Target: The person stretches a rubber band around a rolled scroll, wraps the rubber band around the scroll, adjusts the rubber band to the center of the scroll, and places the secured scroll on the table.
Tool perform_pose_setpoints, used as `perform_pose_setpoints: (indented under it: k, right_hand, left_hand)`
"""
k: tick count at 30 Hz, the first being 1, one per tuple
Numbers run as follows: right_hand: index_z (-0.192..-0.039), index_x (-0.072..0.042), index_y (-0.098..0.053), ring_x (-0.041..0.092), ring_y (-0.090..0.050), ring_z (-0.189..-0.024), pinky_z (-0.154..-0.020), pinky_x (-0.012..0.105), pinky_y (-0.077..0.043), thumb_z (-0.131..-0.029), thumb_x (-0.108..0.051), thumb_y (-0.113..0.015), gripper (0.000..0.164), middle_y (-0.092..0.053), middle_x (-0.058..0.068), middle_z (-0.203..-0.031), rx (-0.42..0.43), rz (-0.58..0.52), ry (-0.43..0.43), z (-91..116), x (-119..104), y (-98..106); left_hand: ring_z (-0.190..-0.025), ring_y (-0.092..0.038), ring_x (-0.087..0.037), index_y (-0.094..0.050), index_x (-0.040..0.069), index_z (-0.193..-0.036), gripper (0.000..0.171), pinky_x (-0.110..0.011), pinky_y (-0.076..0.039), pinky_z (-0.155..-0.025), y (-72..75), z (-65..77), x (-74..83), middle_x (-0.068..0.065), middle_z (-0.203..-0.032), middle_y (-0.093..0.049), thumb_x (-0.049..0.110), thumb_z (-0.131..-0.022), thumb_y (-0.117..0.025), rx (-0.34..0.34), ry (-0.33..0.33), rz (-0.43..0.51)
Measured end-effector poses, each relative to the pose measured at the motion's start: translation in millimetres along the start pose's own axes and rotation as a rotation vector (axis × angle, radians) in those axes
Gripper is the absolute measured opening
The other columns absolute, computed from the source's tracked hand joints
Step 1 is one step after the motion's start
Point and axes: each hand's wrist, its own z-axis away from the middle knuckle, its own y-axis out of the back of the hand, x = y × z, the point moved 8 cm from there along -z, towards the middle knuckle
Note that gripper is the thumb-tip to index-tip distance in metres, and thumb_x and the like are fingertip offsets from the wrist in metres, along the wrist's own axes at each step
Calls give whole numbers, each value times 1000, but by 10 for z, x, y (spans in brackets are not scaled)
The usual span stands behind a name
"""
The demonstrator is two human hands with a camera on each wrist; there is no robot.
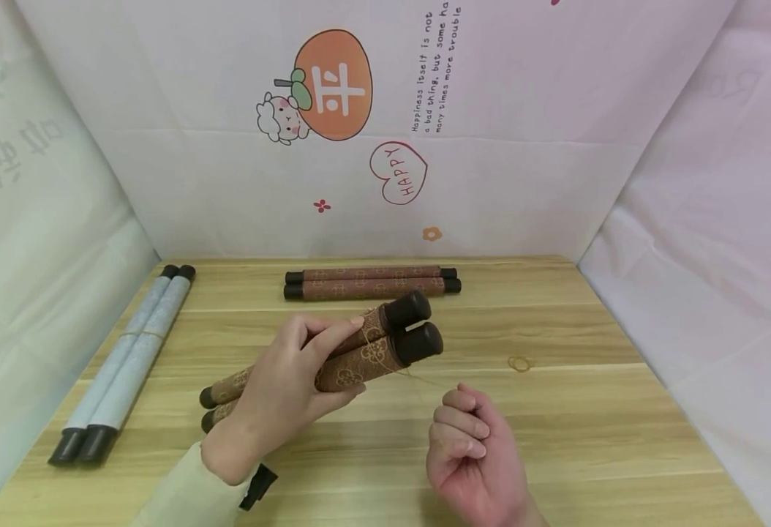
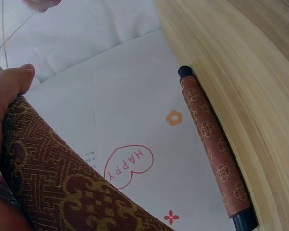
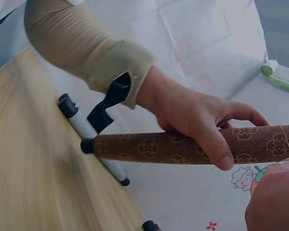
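My left hand [image 1: 293, 388] grips a pair of brown scrolls [image 1: 359, 362] with gold flower patterns and black end knobs. They lie side by side, tilted with their right ends raised above the table. Near those right ends a thin rubber band [image 1: 418, 376] loops over the scrolls and stretches toward my right hand [image 1: 474, 454]. That hand is curled and pinches the band's far end, apart from the scrolls. Two strands of the band show in the left wrist view. In the right wrist view, the left thumb lies across a scroll [image 3: 149, 148].
A second pair of brown scrolls [image 1: 372, 282] lies at the back of the wooden table [image 1: 596, 432]. Two pale blue scrolls [image 1: 129, 359], banded together, lie along the left. A loose rubber band [image 1: 520, 364] rests at the right. White printed cloth [image 1: 491, 190] walls the back and sides.
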Motion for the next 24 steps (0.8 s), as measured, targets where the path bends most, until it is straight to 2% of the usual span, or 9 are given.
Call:
perform_pose_setpoints:
  k: [2, 4, 6, 9, 12, 15, 18, 21, 24]
  right_hand:
    - [-103, -9, -65, -3, -29, -57, -63, 12, -33, -114, -31, -34, 39, -34, -16, -68, -8, -11, 5, -34, 2, -32]
    - [-112, -8, -64, -3, -29, -57, -63, 12, -34, -114, -29, -33, 37, -38, -16, -71, -26, 15, 3, -64, 6, -66]
    - [-118, -7, -61, -4, -30, -58, -67, 12, -39, -113, -25, -33, 33, -51, -14, -76, -59, 66, 6, -87, 6, -106]
    - [-132, -9, -56, -4, -33, -63, -78, 12, -49, -113, -19, -29, 35, -71, -3, -98, -110, 151, 9, -107, -11, -166]
    - [-149, -14, -50, -3, -44, -67, -90, 17, -55, -114, -13, -22, 45, -73, 7, -121, -142, 292, 42, -119, -58, -208]
    - [-157, -20, -46, -2, -56, -71, -92, 20, -57, -115, -12, -18, 51, -70, 5, -126, -116, 462, 84, -121, -112, -202]
    - [-159, -25, -44, 2, -70, -80, -89, 19, -57, -116, -19, -19, 50, -72, 1, -124, -58, 613, 97, -111, -154, -166]
    - [-160, -26, -41, 4, -73, -78, -90, 22, -58, -116, -25, -22, 48, -75, 3, -125, 14, 725, 106, -107, -206, -143]
    - [-162, -24, -36, 5, -74, -74, -95, 28, -58, -116, -24, -24, 48, -74, 6, -128, 61, 829, 117, -113, -250, -148]
  left_hand:
    - [-98, -62, -19, -51, 24, -148, 93, -37, -60, -75, 5, 10, 34, -12, -124, -55, 24, -68, -100, 3, -27, 19]
    - [-100, -63, -21, -50, 24, -149, 94, -38, -60, -77, 9, 19, 70, -13, -126, -56, 23, -69, -99, 2, -56, 37]
    - [-100, -64, -22, -50, 23, -148, 93, -38, -61, -79, 7, 28, 100, -15, -127, -56, 23, -69, -99, -3, -80, 48]
    - [-99, -65, -23, -50, 22, -147, 92, -38, -61, -79, 3, 41, 131, -17, -127, -57, 24, -69, -99, 0, -121, 56]
    - [-99, -65, -24, -50, 21, -147, 92, -40, -61, -80, 1, 61, 145, -18, -126, -58, 24, -69, -98, 1, -139, 58]
    - [-100, -66, -24, -50, 23, -148, 92, -41, -61, -81, -1, 83, 152, -18, -125, -57, 26, -69, -99, -9, -146, 50]
    - [-102, -66, -24, -51, 24, -148, 93, -42, -61, -82, -4, 109, 149, -16, -126, -57, 27, -69, -99, -29, -148, 37]
    - [-105, -65, -25, -51, 25, -149, 95, -43, -61, -84, -4, 142, 127, -15, -127, -57, 28, -68, -100, -45, -149, 18]
    - [-106, -65, -25, -52, 25, -149, 96, -44, -60, -85, 6, 176, 99, -14, -127, -58, 29, -67, -100, -49, -151, 5]
